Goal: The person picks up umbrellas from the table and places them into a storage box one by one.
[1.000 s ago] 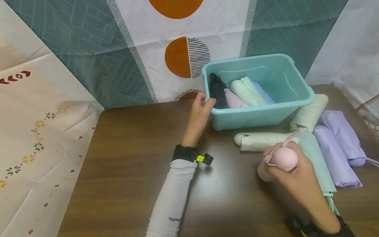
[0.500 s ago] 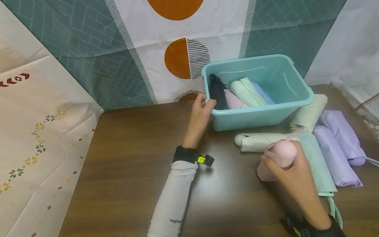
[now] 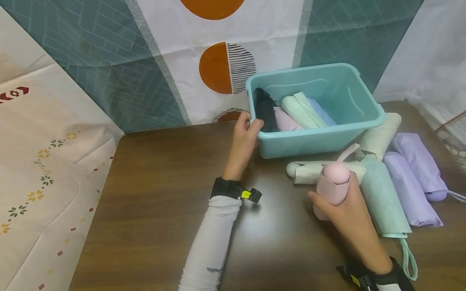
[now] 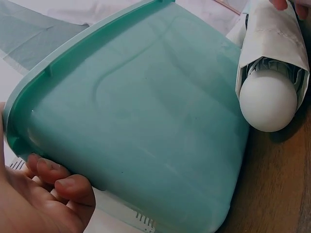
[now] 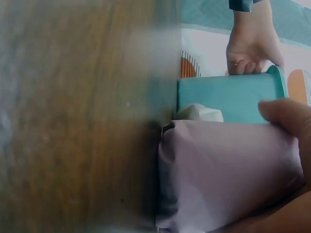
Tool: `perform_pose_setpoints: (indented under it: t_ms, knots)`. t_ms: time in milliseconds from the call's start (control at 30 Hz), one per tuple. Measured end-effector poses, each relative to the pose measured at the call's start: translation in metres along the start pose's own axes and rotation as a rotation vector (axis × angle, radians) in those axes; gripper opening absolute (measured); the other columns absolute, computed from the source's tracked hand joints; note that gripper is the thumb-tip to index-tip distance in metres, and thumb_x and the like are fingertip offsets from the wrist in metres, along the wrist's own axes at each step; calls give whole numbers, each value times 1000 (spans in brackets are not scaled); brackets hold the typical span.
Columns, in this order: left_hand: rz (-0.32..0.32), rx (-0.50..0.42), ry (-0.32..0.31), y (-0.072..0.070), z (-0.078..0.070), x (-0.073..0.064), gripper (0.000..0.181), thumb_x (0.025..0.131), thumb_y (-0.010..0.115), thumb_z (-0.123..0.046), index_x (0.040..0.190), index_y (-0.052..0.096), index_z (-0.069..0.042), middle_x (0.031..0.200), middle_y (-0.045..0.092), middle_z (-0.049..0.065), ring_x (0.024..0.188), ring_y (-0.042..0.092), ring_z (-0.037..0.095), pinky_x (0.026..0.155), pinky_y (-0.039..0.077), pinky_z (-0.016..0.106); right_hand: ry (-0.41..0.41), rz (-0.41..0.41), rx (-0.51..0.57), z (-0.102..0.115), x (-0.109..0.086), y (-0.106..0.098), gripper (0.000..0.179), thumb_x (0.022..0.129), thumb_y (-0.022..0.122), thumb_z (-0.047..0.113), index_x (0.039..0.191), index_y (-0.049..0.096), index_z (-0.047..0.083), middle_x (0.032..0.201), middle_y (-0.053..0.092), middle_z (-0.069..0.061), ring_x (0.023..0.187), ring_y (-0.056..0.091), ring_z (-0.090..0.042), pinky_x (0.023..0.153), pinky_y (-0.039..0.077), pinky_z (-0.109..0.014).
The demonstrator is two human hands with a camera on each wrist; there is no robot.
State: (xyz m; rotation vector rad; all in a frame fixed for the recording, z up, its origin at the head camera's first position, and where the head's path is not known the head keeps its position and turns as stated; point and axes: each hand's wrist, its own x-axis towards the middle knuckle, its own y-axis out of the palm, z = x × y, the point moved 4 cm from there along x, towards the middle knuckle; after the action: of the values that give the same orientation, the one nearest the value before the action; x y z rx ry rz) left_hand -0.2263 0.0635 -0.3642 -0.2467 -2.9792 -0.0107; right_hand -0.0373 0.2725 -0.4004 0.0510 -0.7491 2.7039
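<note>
The left hand (image 3: 243, 143) grips the rim of the teal plastic bin (image 3: 302, 143) at its front left corner, thumb above and fingers curled underneath. In front of the bin, toward its right side, the right hand (image 3: 346, 210) grasps a pink folded umbrella (image 3: 333, 188). That umbrella stands roughly upright, its rounded handle and strap loop uppermost; whether its lower end touches the wooden tabletop (image 3: 164, 194) cannot be told.

Inside the bin, a black folded umbrella (image 3: 265, 113) lies along the left wall. To the right of it, still in the bin's left part, come a second pink umbrella (image 3: 285, 120), a pale green umbrella (image 3: 303, 109) and a partly hidden blue umbrella (image 3: 322, 113).

Just in front of the bin lies a cream umbrella (image 3: 307, 173) with a white ball handle, partly covered by the held one. An off-white umbrella (image 3: 380, 135) lies beside the bin's front right corner. Farther out from that corner are a mint umbrella (image 3: 386, 198), its cord loop pointing away from the bin, and two lavender umbrellas (image 3: 409, 190) side by side. A patterned cloth (image 3: 269, 24) hangs behind the bin.
</note>
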Motion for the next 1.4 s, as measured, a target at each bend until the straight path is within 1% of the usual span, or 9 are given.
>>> perform_pose_setpoints:
  t_ms: [100, 233, 367, 467, 633, 800, 967, 1233, 1400]
  knots:
    - [-6, 4, 2, -1, -1, 0, 17, 91, 51, -26, 98, 45, -11, 71, 39, 8, 56, 37, 22, 52, 33, 27, 3, -12, -3, -1, 1, -1, 76, 78, 80, 25, 139, 35, 15, 115, 51, 1, 94, 51, -14, 77, 41, -22]
    - [-13, 19, -3, -1, 0, 0, 18, 91, 51, -27, 98, 45, -11, 73, 39, 9, 58, 38, 22, 53, 34, 27, 13, -40, 75, -1, 2, -3, 70, 80, 79, 19, 138, 39, 16, 114, 53, -1, 94, 52, -15, 78, 41, -21]
    - [-11, 31, -10, -1, 1, 0, 19, 91, 51, -28, 100, 46, -12, 76, 41, 9, 60, 39, 22, 55, 35, 27, 67, -94, 127, 4, 2, -9, 61, 82, 76, 17, 132, 43, 15, 111, 54, -4, 93, 51, -16, 78, 40, -21]
    - [-12, 28, -8, 0, 1, 0, 19, 91, 51, -28, 100, 46, -12, 76, 41, 9, 60, 39, 22, 55, 35, 27, 100, -151, 114, 8, 2, -16, 60, 82, 76, 20, 133, 44, 17, 112, 55, -2, 95, 50, -15, 80, 38, -20]
    - [-13, 13, 4, 0, -1, 0, 19, 90, 52, -27, 98, 45, -12, 74, 40, 9, 59, 38, 21, 54, 34, 27, 87, -198, 93, 10, 6, -28, 60, 80, 77, 19, 132, 48, 20, 112, 57, 0, 93, 51, -15, 79, 38, -21]
    - [-8, 7, 2, 0, 0, -1, 19, 90, 52, -27, 98, 45, -11, 73, 39, 8, 58, 38, 21, 53, 34, 28, 100, -172, 34, 10, 11, -38, 50, 83, 74, 21, 126, 48, 18, 106, 53, -3, 88, 50, -16, 75, 38, -21]
    - [-13, 14, -3, 0, 0, -1, 20, 90, 52, -28, 99, 46, -12, 74, 40, 10, 59, 39, 23, 54, 35, 28, 81, -97, 16, 18, 23, -46, 48, 89, 68, 25, 128, 42, 19, 110, 50, -3, 89, 49, -17, 74, 39, -20]
    - [-21, 19, -7, 0, 0, -2, 20, 89, 51, -29, 100, 46, -13, 77, 42, 11, 63, 41, 23, 55, 36, 27, 47, -47, -1, 53, 52, -59, 53, 89, 67, 32, 132, 39, 18, 112, 48, -4, 90, 52, -18, 70, 44, -19]
    - [-17, 20, -13, 0, 1, -1, 20, 89, 51, -29, 100, 46, -12, 81, 43, 11, 70, 44, 32, 58, 38, 29, -8, -43, 49, 72, 82, -60, 55, 90, 66, 31, 137, 41, 19, 114, 49, -6, 90, 54, -20, 71, 46, -23]
